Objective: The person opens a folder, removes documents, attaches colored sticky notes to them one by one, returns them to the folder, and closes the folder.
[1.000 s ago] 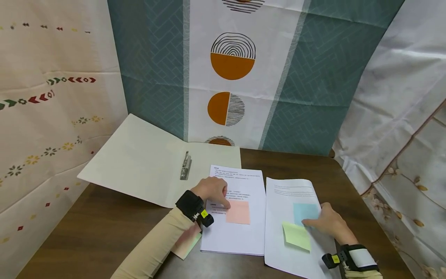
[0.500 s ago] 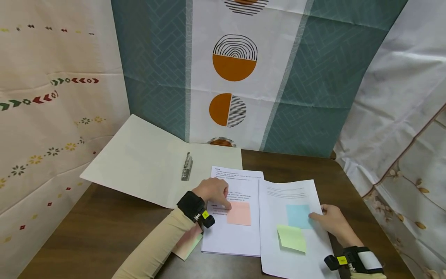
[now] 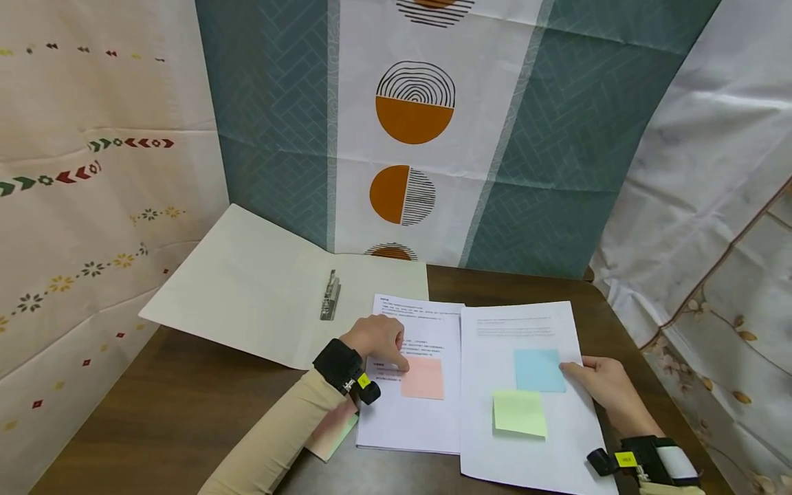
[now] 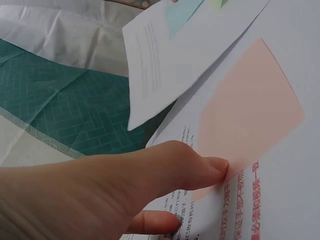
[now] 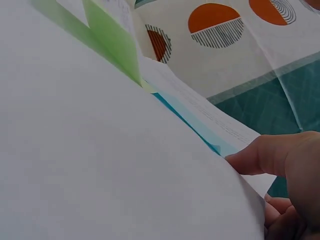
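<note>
My left hand (image 3: 379,338) rests on a stack of printed paper (image 3: 411,426) at the middle of the desk. Its thumb touches the edge of a pink sticky note (image 3: 423,378) on the top page, as the left wrist view shows closely. To the right, my right hand (image 3: 603,392) pinches the right edge of a white printed sheet (image 3: 495,454), thumb on top and fingers underneath. That sheet bears a blue sticky note (image 3: 540,370) and, lower down, a green sticky note (image 3: 519,414) whose bottom edge lifts. The sheet's left edge overlaps the stack's right side.
Behind the stack lies an open white folder (image 3: 260,282) with a metal clip (image 3: 331,295), its left cover raised. Partly under my left forearm are pink and green sticky pads (image 3: 333,432). Patterned cloths (image 3: 526,227) hang around the brown desk (image 3: 142,405).
My right hand has taken the sheet's right edge between thumb and fingers. The sheet has shifted left over the stack's edge and its top now stands higher and straighter. My left hand has stayed put.
</note>
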`<action>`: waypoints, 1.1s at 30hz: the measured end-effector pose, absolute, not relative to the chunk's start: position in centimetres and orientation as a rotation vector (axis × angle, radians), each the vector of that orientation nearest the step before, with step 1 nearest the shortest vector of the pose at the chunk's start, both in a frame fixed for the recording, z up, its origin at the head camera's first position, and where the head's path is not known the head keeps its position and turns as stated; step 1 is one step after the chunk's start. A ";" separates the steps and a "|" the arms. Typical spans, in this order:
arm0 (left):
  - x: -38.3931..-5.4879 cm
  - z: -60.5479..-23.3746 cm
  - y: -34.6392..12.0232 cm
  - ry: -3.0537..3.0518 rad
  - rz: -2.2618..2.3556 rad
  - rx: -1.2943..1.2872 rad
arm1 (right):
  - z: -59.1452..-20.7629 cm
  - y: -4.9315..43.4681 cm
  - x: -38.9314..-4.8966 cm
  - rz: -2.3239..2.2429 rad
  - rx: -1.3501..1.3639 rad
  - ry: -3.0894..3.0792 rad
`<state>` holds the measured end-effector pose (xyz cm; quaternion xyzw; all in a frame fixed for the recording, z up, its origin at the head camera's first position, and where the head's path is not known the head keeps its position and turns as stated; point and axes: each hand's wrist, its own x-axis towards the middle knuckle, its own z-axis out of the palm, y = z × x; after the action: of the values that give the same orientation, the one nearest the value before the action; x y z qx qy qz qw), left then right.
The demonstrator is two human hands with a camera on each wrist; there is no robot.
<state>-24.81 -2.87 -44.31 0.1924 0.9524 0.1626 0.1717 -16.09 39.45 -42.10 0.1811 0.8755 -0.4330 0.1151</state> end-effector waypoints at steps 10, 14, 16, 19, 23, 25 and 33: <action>-24.8 -44.5 -3.7 2.702 0.498 0.548 | -41.8 38.2 -16.6 -1.357 0.500 2.508; -24.8 -44.4 -4.3 2.740 0.564 0.565 | -41.8 37.1 -17.1 -1.405 0.468 2.498; -24.7 -44.4 -4.8 2.760 0.601 0.583 | -41.9 36.5 -17.4 -1.427 0.457 2.492; -24.7 -44.3 -5.6 2.787 0.653 0.586 | -42.1 35.6 -17.7 -1.466 0.429 2.480; -24.8 -44.3 -6.9 2.827 0.703 0.524 | -42.5 34.3 -18.2 -1.523 0.381 2.463; -24.9 -44.4 -7.5 2.834 0.705 0.490 | -42.7 33.7 -18.3 -1.549 0.366 2.450; -24.8 -44.3 -9.2 2.831 0.688 0.449 | -43.2 30.6 -19.1 -1.602 0.336 2.413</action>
<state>-24.81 -9.21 -44.34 0.1515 0.9559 0.2322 0.0970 -19.06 30.64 -43.19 0.1145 0.8224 -0.5458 0.1127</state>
